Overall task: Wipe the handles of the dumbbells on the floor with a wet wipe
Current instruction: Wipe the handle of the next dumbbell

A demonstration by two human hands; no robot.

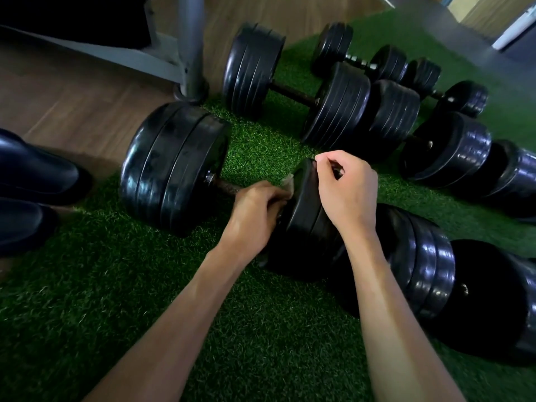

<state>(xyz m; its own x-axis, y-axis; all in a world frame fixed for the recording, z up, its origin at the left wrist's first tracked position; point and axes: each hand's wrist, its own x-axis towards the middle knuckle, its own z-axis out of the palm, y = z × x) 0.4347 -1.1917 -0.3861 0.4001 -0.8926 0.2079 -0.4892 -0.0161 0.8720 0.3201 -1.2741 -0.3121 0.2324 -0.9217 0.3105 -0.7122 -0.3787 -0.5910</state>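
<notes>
A black dumbbell lies on green turf in front of me, its left plate stack [174, 166] large and its rusty handle [224, 185] partly showing. My left hand [258, 210] grips the right end of that handle with a pale wet wipe [288, 181] wrapped under the fingers. My right hand [345, 187] curls over the top rim of the dumbbell's right plate stack [304, 221], fingers hooked on its edge. Behind it lies a second big dumbbell [293, 95] with a dark handle.
Several more black dumbbells crowd the turf at right, a small one [361, 63] at the back and large plates [435, 274] beside my right forearm. A grey metal frame post [190, 53] stands on wooden floor at upper left. Black shoes [34, 175] sit at the left edge.
</notes>
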